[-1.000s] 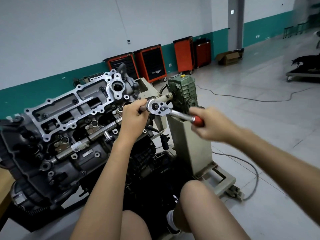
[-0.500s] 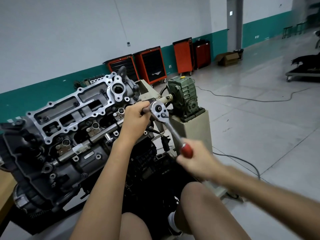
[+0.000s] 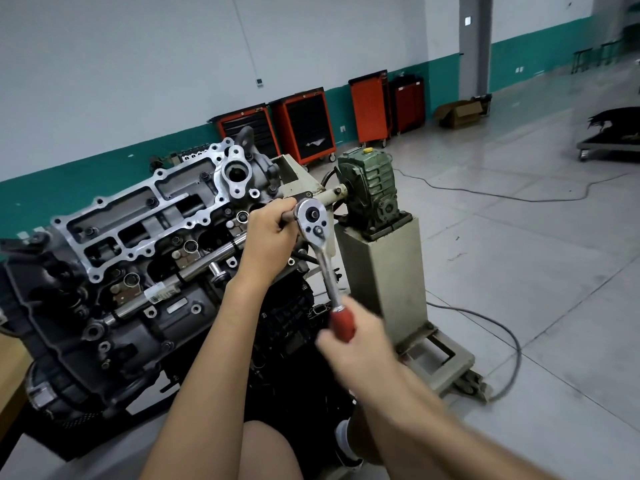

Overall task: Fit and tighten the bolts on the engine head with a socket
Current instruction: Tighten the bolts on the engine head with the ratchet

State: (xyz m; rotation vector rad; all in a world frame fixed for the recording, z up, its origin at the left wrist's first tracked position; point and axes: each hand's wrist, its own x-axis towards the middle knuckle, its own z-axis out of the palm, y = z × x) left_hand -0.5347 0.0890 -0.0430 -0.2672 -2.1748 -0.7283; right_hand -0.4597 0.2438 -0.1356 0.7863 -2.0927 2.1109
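Head view: my right hand (image 3: 360,344) grips the ratchet (image 3: 313,221) by its red handle (image 3: 341,327), my left hand (image 3: 273,233) holds its bar (image 3: 288,216); steel, surely stiff and heavy.

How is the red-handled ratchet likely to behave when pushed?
Probably stiff: the ratchet has a solid-looking chrome shank. Likely heavy for its size, being metal. Its round grip, in the right hand, may roll if laid down.

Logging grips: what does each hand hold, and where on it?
Right hand grips the ratchet by its red handle; left hand holds the extension beside the ratchet's head.
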